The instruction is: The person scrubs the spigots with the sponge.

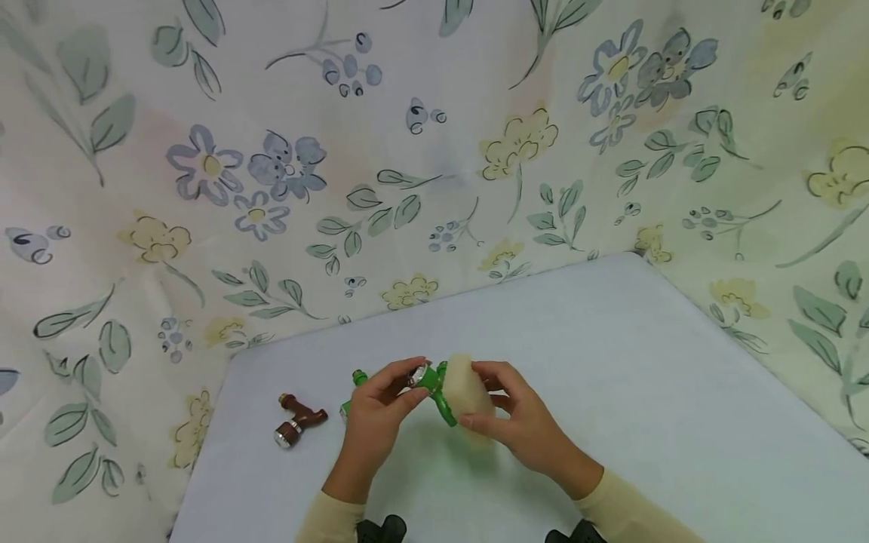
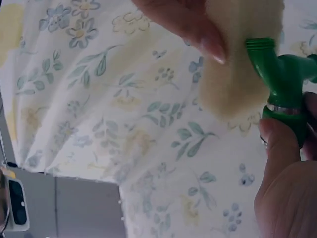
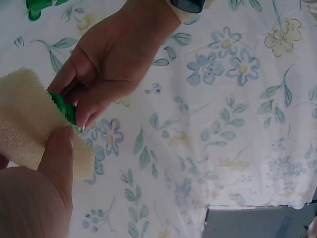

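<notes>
My left hand pinches a green tap by its silver-banded knob end, thumb in front. In the left wrist view the threaded end of this green tap points up toward a pale yellow sponge. My right hand grips the sponge between thumb and fingers. The sponge lies against the green tap's far side and hides part of it in the right wrist view. A second green tap lies on the table, partly hidden behind my left hand.
To the left on the white table lies a brown tap with a silver-ringed knob. A flower-printed cloth hangs behind the table and around its sides.
</notes>
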`<state>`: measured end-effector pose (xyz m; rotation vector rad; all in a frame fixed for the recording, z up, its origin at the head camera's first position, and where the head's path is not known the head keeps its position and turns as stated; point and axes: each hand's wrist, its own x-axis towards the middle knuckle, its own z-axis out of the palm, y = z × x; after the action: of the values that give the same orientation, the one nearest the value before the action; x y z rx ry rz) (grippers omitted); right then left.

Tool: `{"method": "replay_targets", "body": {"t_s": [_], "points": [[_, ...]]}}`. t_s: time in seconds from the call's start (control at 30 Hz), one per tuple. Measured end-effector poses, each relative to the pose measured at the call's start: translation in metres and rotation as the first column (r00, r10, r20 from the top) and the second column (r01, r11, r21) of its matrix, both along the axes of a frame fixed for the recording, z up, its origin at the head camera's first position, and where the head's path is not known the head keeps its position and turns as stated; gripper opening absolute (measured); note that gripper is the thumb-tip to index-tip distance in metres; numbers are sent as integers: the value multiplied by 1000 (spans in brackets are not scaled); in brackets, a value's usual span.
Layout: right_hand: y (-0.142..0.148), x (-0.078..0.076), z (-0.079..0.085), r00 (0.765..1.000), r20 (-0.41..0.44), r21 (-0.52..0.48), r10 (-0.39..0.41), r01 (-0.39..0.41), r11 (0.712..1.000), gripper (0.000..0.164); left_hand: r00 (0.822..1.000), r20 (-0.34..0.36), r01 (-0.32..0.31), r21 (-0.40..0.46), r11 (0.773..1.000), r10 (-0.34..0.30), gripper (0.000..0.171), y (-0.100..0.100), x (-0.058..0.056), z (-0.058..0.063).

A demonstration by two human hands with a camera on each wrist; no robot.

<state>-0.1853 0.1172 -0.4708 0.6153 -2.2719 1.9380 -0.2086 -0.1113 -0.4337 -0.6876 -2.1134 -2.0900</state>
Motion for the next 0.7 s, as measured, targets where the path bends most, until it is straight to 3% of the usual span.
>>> {"method": "replay_targets", "body": {"t_s": [0.13, 0.43, 0.7], "points": [[-7, 2, -5, 999, -3, 14, 47, -47, 999, 60, 998, -54, 34, 15, 999, -33, 36, 3, 3, 1], [-7, 2, -8, 998, -9, 31, 55, -55, 998, 60, 996, -67, 64, 30, 998, -62, 36, 3, 7, 1], [-2, 5, 15, 999, -27, 63, -44, 46, 997, 59, 986, -102, 137, 20, 990, -134, 38, 3, 13, 8]]}}
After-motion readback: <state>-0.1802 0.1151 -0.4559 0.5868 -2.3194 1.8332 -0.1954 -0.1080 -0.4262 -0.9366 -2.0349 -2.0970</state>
